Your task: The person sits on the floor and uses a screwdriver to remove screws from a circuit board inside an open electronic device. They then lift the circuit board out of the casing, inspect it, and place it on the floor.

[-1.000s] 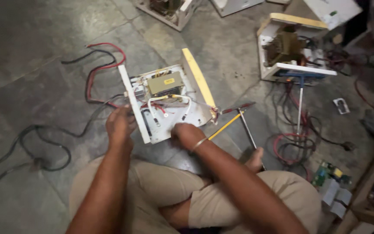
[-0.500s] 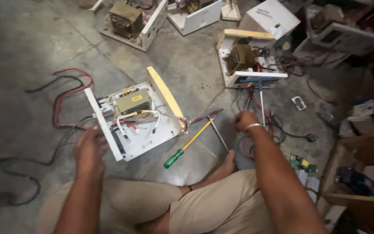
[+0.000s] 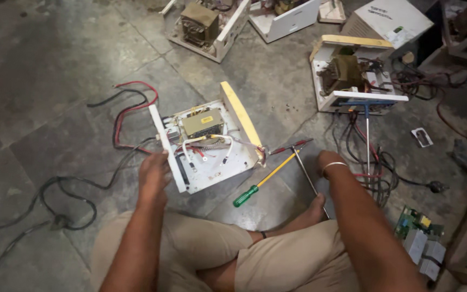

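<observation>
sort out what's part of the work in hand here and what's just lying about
In hand: left hand on the open white unit; right hand beside the green-handled screwdriver.

Lying about: second open unit, loose cables, circuit boards.

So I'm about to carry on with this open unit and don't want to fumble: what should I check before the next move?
1. Left hand steadies the open white unit: ok, on its near edge.
2. Right hand holds a tool: not ok, empty.
3. Green-handled screwdriver within reach: ok, on the floor between the hands.
4. T-handle driver free: ok, beside it.
5. Unit's red and black cables unplugged: cannot tell.
</observation>
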